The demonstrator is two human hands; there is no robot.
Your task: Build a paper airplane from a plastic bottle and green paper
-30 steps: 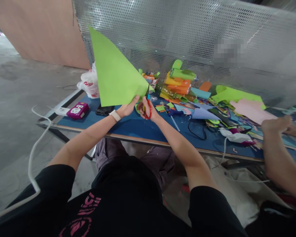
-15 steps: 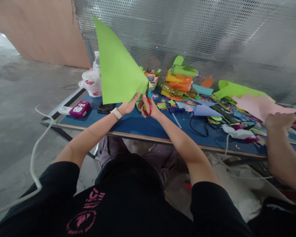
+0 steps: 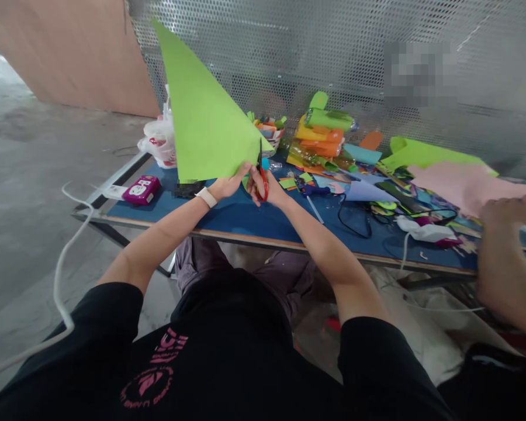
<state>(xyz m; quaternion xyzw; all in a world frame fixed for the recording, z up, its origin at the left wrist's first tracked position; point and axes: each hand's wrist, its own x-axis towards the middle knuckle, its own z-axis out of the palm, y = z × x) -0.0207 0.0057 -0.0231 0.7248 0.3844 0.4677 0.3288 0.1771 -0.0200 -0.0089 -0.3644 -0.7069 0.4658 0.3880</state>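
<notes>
A perforated metal screen backs a blue tabletop strewn with coloured offcuts, where a seated person in a black shirt works on craft paper. The largest thing in hand is a lime-green paper triangle, held upright above the near edge of the tabletop, its long axis rising up and to the left to a sharp tip that stands against the screen. The left hand is closed on the sheet's lower edge, thumb pinching it from the front, so the paper rises directly above that hand. Just to the right, the right hand is wrapped through the handles of red scissors, whose blades point straight up at the sheet's lower right corner, touching or all but touching the edge there; whether the blades stand parted cannot be made out. The two hands sit close together, the left the nearer to the body of the sheet, the right meeting only its corner. Further along the tabletop lie a heap of orange and green paper rolls, a pink sheet under another person's hand at far right, and a small magenta box at the left end.
</notes>
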